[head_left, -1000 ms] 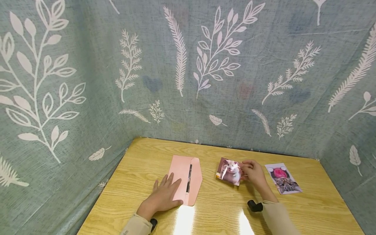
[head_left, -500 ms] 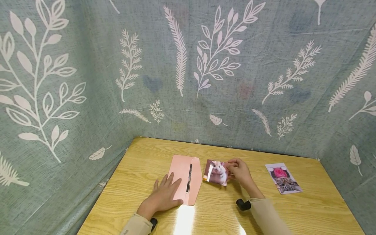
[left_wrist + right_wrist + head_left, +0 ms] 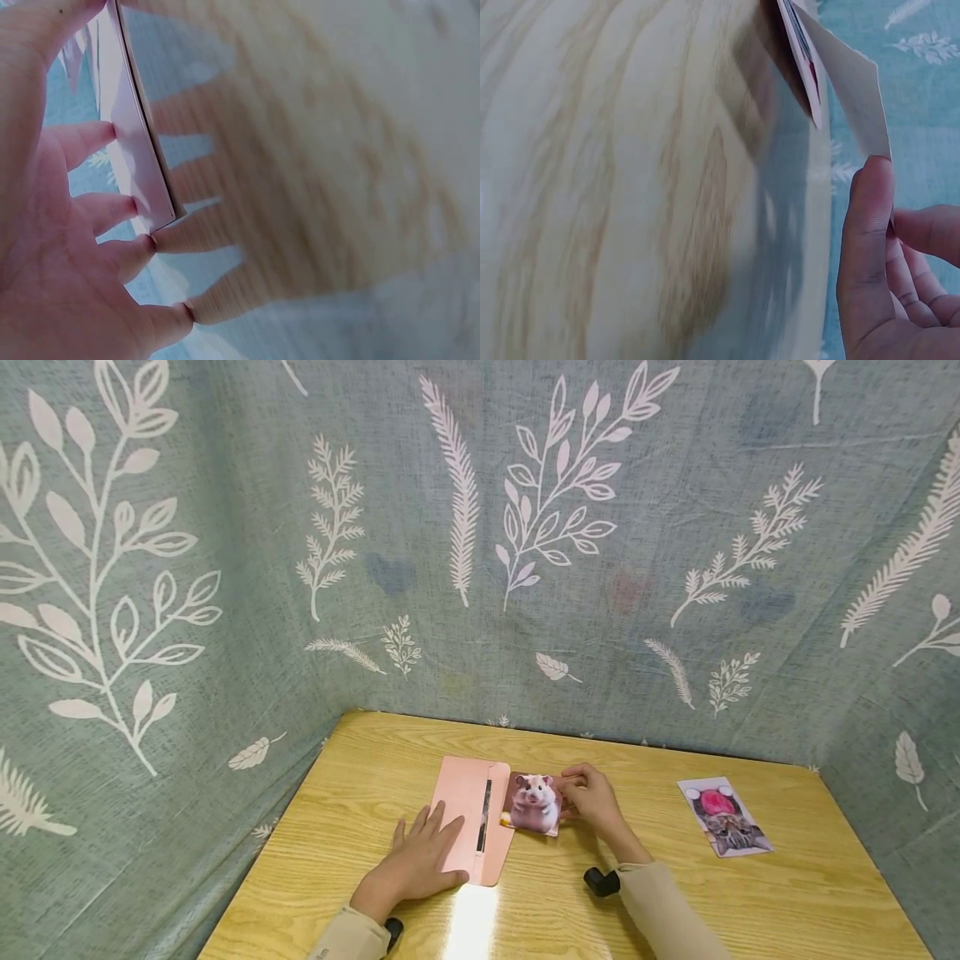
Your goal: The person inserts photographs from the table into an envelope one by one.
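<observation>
My left hand (image 3: 420,856) lies with straight, spread fingers on a pink envelope (image 3: 457,781). The envelope's flap is unfolded to the right, and a dark printed edge shows in its slot. In the left wrist view, the fingertips touch the envelope (image 3: 140,161) and the tabletop. With thumb and fingers, my right hand (image 3: 596,806) pinches the right edge of a hamster photo card (image 3: 536,806). The card's left edge overlaps the flap in the head view. Its pale back (image 3: 855,90) is raised off the table in the right wrist view, close to the envelope's opening.
A photo card of a cat with a pink shape (image 3: 723,818) lies on the table at the right. The wooden table (image 3: 637,760) is shiny, with a bright reflection near the front. A leaf-patterned green curtain (image 3: 480,677) hangs behind and at both sides.
My right hand has carried the hamster card leftward from open table to the envelope's flap. My left hand and the cat card have stayed put.
</observation>
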Available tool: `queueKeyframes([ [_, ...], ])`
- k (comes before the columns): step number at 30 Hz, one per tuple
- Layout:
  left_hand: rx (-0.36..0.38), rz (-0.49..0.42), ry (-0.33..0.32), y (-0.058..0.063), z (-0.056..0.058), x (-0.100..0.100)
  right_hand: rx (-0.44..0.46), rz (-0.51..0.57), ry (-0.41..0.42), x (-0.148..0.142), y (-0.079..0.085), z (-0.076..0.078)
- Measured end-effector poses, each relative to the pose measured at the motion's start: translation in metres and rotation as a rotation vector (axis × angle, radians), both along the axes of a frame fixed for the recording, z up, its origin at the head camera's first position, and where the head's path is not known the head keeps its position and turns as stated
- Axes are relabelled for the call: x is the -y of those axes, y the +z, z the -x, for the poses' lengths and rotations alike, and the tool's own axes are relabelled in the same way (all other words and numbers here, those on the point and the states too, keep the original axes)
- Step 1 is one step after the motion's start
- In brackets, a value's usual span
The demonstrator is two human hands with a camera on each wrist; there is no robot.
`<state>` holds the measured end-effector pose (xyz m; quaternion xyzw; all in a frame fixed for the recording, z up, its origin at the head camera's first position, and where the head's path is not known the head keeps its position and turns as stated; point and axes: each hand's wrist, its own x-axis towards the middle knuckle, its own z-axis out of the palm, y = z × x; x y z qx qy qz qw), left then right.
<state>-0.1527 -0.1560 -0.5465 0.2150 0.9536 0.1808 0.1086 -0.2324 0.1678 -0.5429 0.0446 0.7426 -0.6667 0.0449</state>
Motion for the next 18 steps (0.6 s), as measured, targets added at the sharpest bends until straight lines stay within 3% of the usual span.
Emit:
queueKeyframes([
  [18,-0.001,-0.003,-0.001,-0.002,0.001,0.001,-0.021,-0.034,0.025,0.021,-0.01,0.002],
])
